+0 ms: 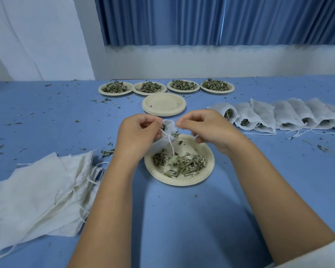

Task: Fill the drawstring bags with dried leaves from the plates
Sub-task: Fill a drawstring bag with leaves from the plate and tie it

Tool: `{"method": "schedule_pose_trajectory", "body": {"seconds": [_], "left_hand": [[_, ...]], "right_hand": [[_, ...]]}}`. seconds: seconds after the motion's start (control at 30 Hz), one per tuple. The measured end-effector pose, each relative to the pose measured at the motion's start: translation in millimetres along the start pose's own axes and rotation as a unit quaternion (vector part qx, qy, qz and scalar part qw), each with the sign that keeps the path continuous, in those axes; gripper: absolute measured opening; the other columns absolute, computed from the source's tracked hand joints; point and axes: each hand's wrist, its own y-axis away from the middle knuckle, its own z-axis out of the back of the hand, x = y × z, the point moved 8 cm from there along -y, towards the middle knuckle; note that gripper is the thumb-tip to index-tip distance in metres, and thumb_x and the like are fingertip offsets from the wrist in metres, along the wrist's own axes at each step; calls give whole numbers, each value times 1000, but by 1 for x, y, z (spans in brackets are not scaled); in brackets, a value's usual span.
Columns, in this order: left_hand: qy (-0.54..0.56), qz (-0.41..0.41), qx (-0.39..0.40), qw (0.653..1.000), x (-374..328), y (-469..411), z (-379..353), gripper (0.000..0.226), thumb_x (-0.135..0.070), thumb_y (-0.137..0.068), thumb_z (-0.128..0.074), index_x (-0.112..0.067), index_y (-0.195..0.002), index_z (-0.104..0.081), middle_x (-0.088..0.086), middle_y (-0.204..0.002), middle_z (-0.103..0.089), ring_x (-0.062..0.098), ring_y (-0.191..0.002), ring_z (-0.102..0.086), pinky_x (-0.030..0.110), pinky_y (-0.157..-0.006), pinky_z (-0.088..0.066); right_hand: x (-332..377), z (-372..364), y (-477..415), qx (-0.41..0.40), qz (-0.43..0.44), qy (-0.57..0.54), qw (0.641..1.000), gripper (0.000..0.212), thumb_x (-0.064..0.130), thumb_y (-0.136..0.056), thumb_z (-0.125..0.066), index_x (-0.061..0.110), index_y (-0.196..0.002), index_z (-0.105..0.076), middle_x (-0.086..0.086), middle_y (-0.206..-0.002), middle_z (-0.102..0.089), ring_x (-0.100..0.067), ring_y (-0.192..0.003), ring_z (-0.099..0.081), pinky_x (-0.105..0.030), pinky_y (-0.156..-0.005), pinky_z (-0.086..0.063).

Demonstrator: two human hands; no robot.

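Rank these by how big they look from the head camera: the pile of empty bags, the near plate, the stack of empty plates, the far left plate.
1. pile of empty bags
2. near plate
3. stack of empty plates
4. far left plate
The plates may all be one size; distance shrinks the farther ones.
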Motion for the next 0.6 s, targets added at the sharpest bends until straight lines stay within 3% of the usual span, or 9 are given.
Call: {"method": "schedule_pose_trajectory", "body": {"seconds": [0.1,0.2,0.3,0.47,0.6], "left_hand": [[4,2,-11,1000,0,-2,3,17,-9,-89,-67,-18,-76,-72,-8,-53,-64,-1,-49,-58,10,-53,-47],[-5,0,4,1000,1,-1,0,16,-12,-89,-67,-20,-75,-71,-9,-52,-64,0,-49,-58,11,-52,-46],[-19,1,35,999,2,0,-6,14,-13,-90,-66,-20,-79,-72,-11,-53,-64,0,-51,-60,11,-53,-46],[-11,7,68,998,1,3,-13,13,-11,-90,-66,-17,-82,-73,-11,-54,-64,0,-52,-61,11,-55,-48],[-8,5,94,996,-1,6,-19,10,-11,-90,-67,-15,-84,-74,-8,-59,-67,2,-56,-63,15,-62,-54]], "right_hand": [[-13,-7,2,76,-71,-57,993,20,24,-81,-79,15,-96,-71,-3,-92,-72,-10,-72,-68,-21,-56,-52],[-18,-23,5,128,-96,-73,984,21,18,-83,-78,10,-100,-67,-4,-79,-74,-12,-73,-71,-21,-56,-55],[-19,-30,3,121,-100,-108,982,13,16,-85,-75,11,-94,-67,-3,-76,-71,-9,-63,-67,-19,-50,-53],[-25,-31,-1,106,-107,-73,986,12,25,-81,-79,15,-82,-71,1,-60,-61,-9,-52,-52,-17,-43,-43],[-29,-36,-3,106,-124,-93,982,11,20,-82,-76,16,-77,-68,0,-62,-60,-12,-61,-52,-17,-43,-40]]}}
